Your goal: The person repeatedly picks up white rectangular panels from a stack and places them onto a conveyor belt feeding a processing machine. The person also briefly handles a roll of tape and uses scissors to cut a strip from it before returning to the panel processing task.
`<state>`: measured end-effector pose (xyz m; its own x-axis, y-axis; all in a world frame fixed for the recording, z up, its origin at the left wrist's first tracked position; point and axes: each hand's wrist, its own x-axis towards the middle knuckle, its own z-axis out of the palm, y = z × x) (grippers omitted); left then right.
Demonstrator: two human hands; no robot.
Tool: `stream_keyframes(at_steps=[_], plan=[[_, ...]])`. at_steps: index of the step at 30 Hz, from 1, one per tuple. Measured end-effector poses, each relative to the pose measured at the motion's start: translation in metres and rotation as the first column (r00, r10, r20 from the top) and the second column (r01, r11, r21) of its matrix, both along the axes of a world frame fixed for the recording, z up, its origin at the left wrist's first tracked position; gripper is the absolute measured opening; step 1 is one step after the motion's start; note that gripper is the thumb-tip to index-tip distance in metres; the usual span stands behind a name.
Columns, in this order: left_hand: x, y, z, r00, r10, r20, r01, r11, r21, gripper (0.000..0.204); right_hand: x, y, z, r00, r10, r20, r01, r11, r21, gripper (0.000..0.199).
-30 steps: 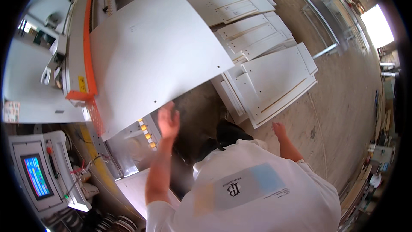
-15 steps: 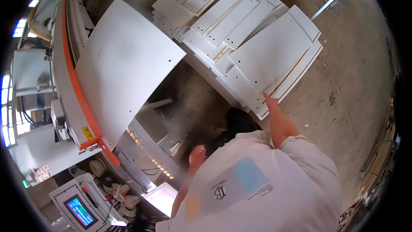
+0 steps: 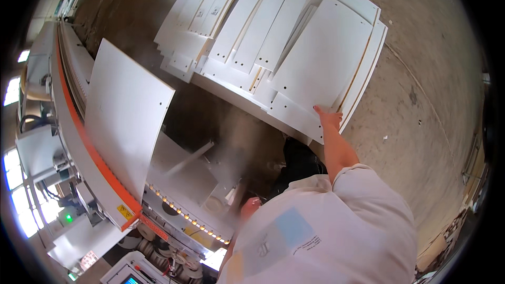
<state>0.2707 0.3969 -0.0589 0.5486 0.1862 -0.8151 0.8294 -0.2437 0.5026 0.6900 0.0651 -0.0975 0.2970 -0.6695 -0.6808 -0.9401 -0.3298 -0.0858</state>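
My right hand [image 3: 330,119] reaches forward to the near right corner of a large white panel [image 3: 323,47], on top of a stack of white panels. Its thumb and fingers are spread apart and touch the corner; I cannot see a grip under the edge. Low by my body, my left hand [image 3: 251,208] is partly hidden by my shirt, and its fingers are too unclear to read. Nothing shows in it. Another white panel [image 3: 126,113] stands out from the orange-edged machine on the left, apart from both hands.
Narrow white boards [image 3: 259,29] with drilled holes lie across the stack. The machine's orange rail [image 3: 100,155] runs along the left, above a strip of yellowish rollers [image 3: 189,220]. A control box with a screen [image 3: 129,271] is at the lower left. Concrete floor [image 3: 421,84] extends to the right.
My view has turned, so the machine panel appears farther left and lower. My right hand has spread its fingers at the stack's corner. The left hand is more hidden by my shirt.
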Motion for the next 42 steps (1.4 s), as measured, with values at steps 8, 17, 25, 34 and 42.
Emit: stream_keyframes(at_steps=[8, 17, 25, 34, 42], plan=[[0.057, 0.038, 0.0, 0.998, 0.041, 0.057, -0.032, 0.988, -0.149, 0.037, -0.058, -0.125, -0.134, 0.91, -0.251, 0.33, 0.111, 0.914, 0.389, 0.098], [0.096, 0.057, -0.002, 0.981, -0.183, 0.067, 0.181, 0.983, 0.038, 0.036, -0.031, -0.132, -0.092, 0.927, -0.35, 0.133, 0.279, 0.883, 0.376, 0.111], [0.269, -0.044, 0.03, 0.991, 0.116, 0.063, -0.082, 0.916, -0.392, 0.039, -0.082, -0.08, -0.059, 0.957, -0.271, 0.103, 0.125, 0.707, 0.696, 0.086], [0.288, -0.086, 0.023, 0.752, 0.656, 0.071, -0.553, 0.685, -0.473, 0.038, -0.085, -0.007, 0.092, 0.666, 0.669, 0.33, -0.655, 0.312, 0.689, 0.05], [0.205, -0.021, 0.052, 0.566, 0.796, 0.215, -0.793, 0.597, -0.119, 0.032, -0.066, -0.054, -0.018, 0.908, -0.418, -0.028, 0.236, 0.455, 0.858, 0.071]])
